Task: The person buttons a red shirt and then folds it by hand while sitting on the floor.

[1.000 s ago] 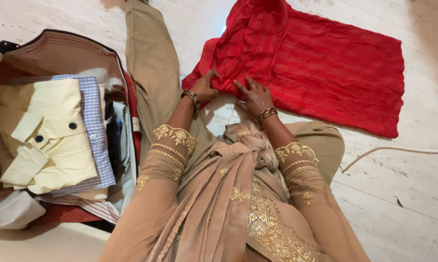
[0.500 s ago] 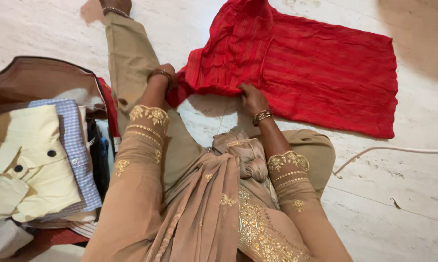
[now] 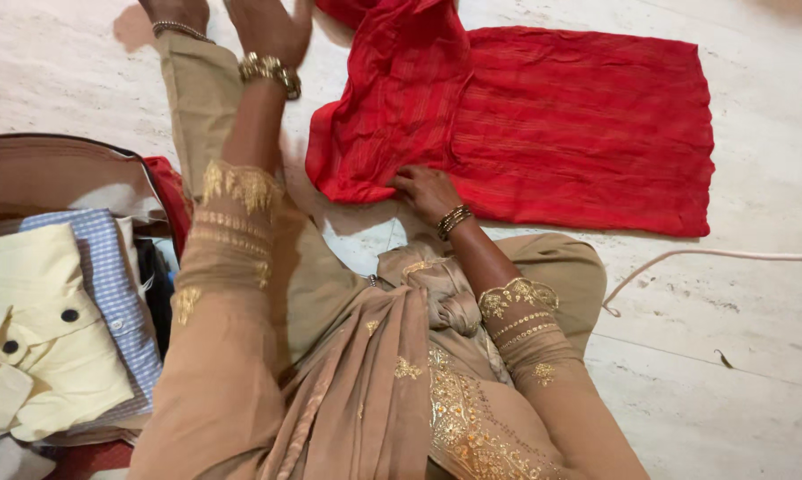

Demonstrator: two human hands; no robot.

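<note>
A red garment point(image 3: 579, 124) lies spread on the pale marble floor in front of me, its left part folded over into a raised ridge. My right hand point(image 3: 423, 188) rests on the garment's near edge, fingers curled on the cloth at the fold. My left hand point(image 3: 272, 27) is stretched far forward beside the garment's upper left corner. Its fingers run out of the top of the picture, so its grip is hidden. Both wrists wear gold bangles, and my sleeves are beige with gold embroidery.
An open suitcase point(image 3: 54, 164) stands at my left, holding a folded pale yellow shirt point(image 3: 36, 356) on a blue checked shirt point(image 3: 108, 284). My outstretched leg point(image 3: 196, 98) in beige trousers lies between suitcase and garment. A white cable point(image 3: 703, 256) crosses the floor on the right.
My left hand let go of the garment's near left corner and reached forward along its left side. My right hand stayed on the near edge. The view shifted forward.
</note>
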